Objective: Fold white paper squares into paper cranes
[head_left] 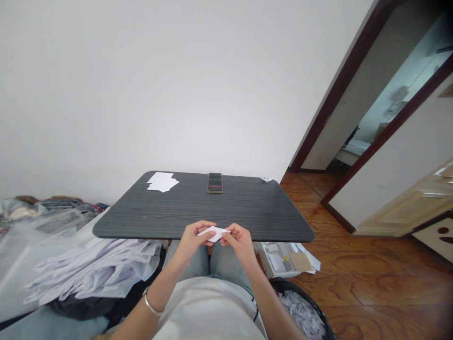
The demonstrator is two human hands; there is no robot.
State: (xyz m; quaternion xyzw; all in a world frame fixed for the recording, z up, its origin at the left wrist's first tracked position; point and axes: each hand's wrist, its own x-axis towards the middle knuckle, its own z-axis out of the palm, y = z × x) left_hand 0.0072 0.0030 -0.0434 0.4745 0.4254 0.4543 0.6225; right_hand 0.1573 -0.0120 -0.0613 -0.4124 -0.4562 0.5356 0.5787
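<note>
Between my two hands, over the near edge of the dark table, is a small folded piece of white paper [216, 233]. My left hand [196, 236] pinches its left side, thumb on top. On the right, my right hand [239, 238] grips the other end between thumb and fingers. Its exact fold lines are too small to make out. A stack of white paper sheets [162, 182] lies at the table's back left. A small folded white paper piece [266, 180] sits at the back right corner.
A phone [214, 182] lies at the back middle of the table [191, 208]. Below right are a white box [278, 264] holding papers and a black bin [300, 314] full of white paper pieces. White cloth [99, 269] is heaped at the left. A wall stands behind.
</note>
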